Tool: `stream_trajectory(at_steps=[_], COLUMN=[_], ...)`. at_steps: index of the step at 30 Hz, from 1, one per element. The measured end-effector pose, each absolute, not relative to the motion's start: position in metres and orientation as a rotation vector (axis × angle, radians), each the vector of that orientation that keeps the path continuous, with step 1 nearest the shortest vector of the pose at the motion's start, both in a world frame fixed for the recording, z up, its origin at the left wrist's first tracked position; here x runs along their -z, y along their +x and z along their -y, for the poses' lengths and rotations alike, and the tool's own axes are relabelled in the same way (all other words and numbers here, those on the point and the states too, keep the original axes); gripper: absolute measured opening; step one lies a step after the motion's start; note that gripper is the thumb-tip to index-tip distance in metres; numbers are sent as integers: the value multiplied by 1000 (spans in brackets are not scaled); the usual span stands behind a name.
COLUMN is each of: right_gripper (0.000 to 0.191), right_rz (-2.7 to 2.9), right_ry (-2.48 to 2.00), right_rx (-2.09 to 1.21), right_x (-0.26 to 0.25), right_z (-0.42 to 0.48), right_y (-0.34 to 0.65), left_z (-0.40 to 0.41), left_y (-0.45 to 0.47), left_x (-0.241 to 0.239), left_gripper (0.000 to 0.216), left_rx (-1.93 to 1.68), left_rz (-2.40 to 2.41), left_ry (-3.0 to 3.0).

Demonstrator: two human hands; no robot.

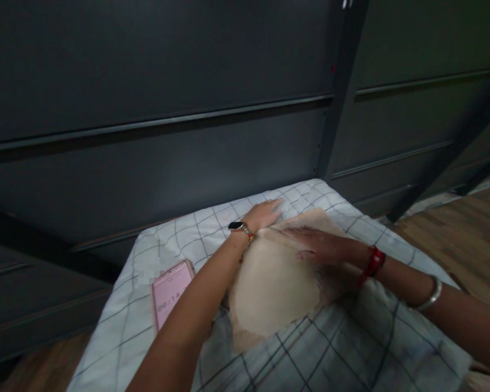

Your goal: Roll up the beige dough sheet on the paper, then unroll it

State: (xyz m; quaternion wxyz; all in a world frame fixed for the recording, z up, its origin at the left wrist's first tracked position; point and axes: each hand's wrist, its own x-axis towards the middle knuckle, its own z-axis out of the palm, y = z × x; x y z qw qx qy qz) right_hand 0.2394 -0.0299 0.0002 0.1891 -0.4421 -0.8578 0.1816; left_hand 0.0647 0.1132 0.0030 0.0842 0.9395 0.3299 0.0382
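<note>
A beige sheet [275, 288] lies on the white checked cloth [147, 348]; whether it is paper or fabric I cannot tell. It has a pale, rounded middle and tan, uneven edges. My left hand [265, 213] reaches across to its far left edge, fingers stretched out over the cloth. A watch [235, 225] and a beaded bracelet sit on that wrist. Palm down, my right hand [316, 245] rests on the upper right part of the sheet, its fingers extended and slightly blurred. A red band [375, 260] and a silver bangle [432, 293] circle the right arm.
Left of my left forearm lies a phone [172, 291] with a pink screen showing timer digits. A dark panelled wall [167, 174] stands right behind the cloth-covered surface. Wooden floor [469, 223] shows at the right.
</note>
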Motion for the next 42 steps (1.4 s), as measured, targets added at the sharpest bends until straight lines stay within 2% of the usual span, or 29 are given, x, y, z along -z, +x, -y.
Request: stream_trajectory(at_steps=[7,13,19,26,30,39,42], right_gripper=[54,48,42,44,48,50,49], right_rz=[2520,2473,2504,2472,2488,2437,2437], right_ry=[-1116,-1142,-1202,-1416,-1437,-1299,-1274], right_rx=[-388,-163,18,250,179,-307,-314], right_x=[8,15,18,34,42,20,18], right_z=[18,36,51,51,35,14,13], right_y=[248,238,215,214,228,244,248], left_z=[-121,-87,-50,-65,-81,-117,-117], left_y=[69,43,13,30,40,70,76], left_x=[-3,-4,5,2,-2,-4,-6], left_gripper=[54,48,44,48,50,47,45], left_rx=[-218,-358,-235,-156,-88,31,26], left_rz=[-989,-1019,-977,-1038,-991,-965,-1017], left_ry=[2783,2887,3043,3023,2976,2926,2909])
